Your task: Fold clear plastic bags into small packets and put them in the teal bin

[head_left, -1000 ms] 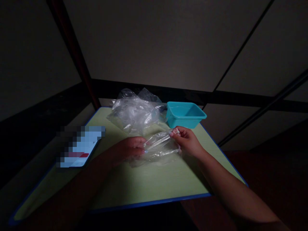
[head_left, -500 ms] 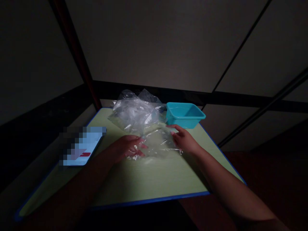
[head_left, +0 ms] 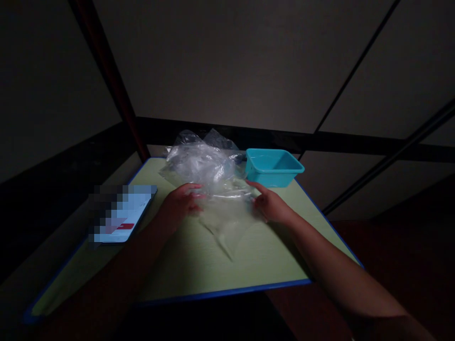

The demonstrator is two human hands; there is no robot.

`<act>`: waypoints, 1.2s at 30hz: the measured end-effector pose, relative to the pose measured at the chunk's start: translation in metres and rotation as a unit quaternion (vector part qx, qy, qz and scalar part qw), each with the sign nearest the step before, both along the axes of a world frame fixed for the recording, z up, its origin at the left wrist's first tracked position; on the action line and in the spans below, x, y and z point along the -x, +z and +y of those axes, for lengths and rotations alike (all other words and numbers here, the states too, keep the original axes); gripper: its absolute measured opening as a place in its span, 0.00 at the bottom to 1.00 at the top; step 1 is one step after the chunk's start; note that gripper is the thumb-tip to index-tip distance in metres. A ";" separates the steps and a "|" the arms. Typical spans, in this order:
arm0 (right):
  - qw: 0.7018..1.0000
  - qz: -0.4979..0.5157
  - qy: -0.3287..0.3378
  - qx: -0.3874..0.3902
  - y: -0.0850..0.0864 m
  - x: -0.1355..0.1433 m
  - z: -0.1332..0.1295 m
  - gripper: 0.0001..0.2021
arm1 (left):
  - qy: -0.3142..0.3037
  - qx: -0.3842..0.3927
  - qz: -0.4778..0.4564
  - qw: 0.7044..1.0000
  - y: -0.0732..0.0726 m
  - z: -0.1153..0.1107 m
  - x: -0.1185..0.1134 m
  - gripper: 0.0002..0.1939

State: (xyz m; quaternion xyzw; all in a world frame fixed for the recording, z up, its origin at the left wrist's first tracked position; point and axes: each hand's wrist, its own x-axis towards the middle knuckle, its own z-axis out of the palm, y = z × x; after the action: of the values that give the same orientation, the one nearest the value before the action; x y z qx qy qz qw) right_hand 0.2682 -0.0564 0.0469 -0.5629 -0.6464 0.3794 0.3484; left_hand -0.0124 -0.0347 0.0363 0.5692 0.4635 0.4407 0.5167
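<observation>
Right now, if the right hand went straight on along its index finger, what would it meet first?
Probably the heap of clear plastic: the right hand points leftward and away, at the heap's near right edge. Depth is unclear from this one view.

A lit, rectangular phone (head_left: 132, 213) is lying left, a turquoise, rectangular plastic tub (head_left: 272, 179) standing far right, on a blue-edged, pale-green table (head_left: 263, 265).

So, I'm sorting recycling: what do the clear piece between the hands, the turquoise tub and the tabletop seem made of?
Clear piece: apparently thin, glossy plastic film, being see-through with bright creases.
Tub: probably smooth moulded plastic, given its even colour and rounded rim.
Tabletop: perhaps laminate, faintly grained.
</observation>
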 end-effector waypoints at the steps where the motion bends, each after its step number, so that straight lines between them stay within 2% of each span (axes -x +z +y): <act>1: 0.999 -0.026 0.017 0.042 -0.003 -0.001 0.002 0.28 | 0.009 0.004 0.019 1.000 -0.004 0.002 0.000 0.26; 3: 0.996 -0.042 0.026 0.072 -0.005 -0.003 0.004 0.29 | 0.055 -0.036 0.060 0.996 -0.007 0.005 0.001 0.27; 4: 0.997 -0.037 0.021 0.069 -0.005 -0.003 0.004 0.30 | 0.089 -0.089 0.091 0.988 -0.007 0.004 0.001 0.26; 6: 0.997 -0.037 0.009 0.068 -0.003 -0.002 0.002 0.32 | 0.149 -0.236 0.182 0.943 -0.003 -0.001 -0.001 0.24; 7: 0.996 -0.054 0.009 0.076 -0.001 -0.002 0.001 0.33 | 0.150 -0.307 0.226 0.912 -0.001 -0.004 -0.003 0.22; 8: 0.993 -0.085 0.014 0.084 0.000 -0.002 -0.001 0.33 | 0.119 -0.357 0.260 0.889 0.001 -0.009 -0.006 0.20; 9: 0.988 -0.134 0.021 0.081 0.001 -0.002 -0.002 0.32 | 0.058 -0.380 0.282 0.879 0.002 -0.013 -0.009 0.19; 11: 0.968 -0.245 0.021 0.039 0.004 -0.002 -0.005 0.27 | -0.102 -0.369 0.324 0.865 -0.001 -0.021 -0.016 0.21; 13: 0.946 -0.322 -0.016 -0.019 0.006 -0.001 -0.007 0.22 | -0.218 -0.335 0.373 0.837 -0.007 -0.025 -0.021 0.28; 15: 0.934 -0.343 -0.062 -0.085 0.008 0.001 -0.008 0.22 | -0.270 -0.307 0.416 0.812 -0.015 -0.027 -0.023 0.38; 16: 0.931 -0.338 -0.060 -0.121 0.008 0.003 -0.009 0.24 | -0.282 -0.295 0.432 0.804 -0.019 -0.026 -0.022 0.43; 17: 0.929 -0.334 -0.036 -0.156 0.007 0.006 -0.010 0.26 | -0.293 -0.284 0.444 0.798 -0.022 -0.025 -0.021 0.48; 19: 0.922 -0.332 0.071 -0.188 0.002 0.010 -0.013 0.30 | -0.312 -0.262 0.460 0.789 -0.025 -0.022 -0.017 0.53; 21: 0.906 -0.344 0.194 -0.149 -0.005 0.015 -0.018 0.32 | -0.326 -0.251 0.459 0.787 -0.025 -0.017 -0.011 0.53; 22: 0.898 -0.353 0.234 -0.121 -0.009 0.017 -0.021 0.32 | -0.325 -0.251 0.452 0.792 -0.024 -0.014 -0.008 0.52; 24: 0.888 -0.360 0.273 -0.085 -0.013 0.020 -0.025 0.32 | -0.299 -0.259 0.423 0.816 -0.020 -0.009 -0.002 0.48; 27: 0.896 -0.343 0.263 -0.099 -0.011 0.018 -0.023 0.30 | -0.198 -0.285 0.357 0.867 -0.015 0.001 0.002 0.32; 29: 0.914 -0.318 0.211 -0.141 -0.009 0.012 -0.014 0.27 | -0.113 -0.299 0.332 0.887 -0.015 0.009 0.003 0.22; 31: 0.934 -0.288 0.114 -0.177 -0.008 0.005 -0.002 0.22 | -0.048 -0.301 0.338 0.890 -0.018 0.017 0.001 0.16; 33: 0.945 -0.282 0.025 -0.161 -0.010 -0.003 0.012 0.14 | -0.016 -0.297 0.361 0.884 -0.022 0.025 -0.002 0.12; 36: 0.951 -0.281 0.007 -0.128 -0.018 -0.010 0.027 0.07 | -0.020 -0.303 0.377 0.875 -0.027 0.034 -0.006 0.10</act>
State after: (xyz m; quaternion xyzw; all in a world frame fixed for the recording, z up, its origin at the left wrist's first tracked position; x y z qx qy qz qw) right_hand 0.2784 -0.0298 0.0285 -0.5931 -0.7649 0.1226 0.2193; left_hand -0.0064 -0.0010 0.0090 0.8299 0.4555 0.3014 0.1137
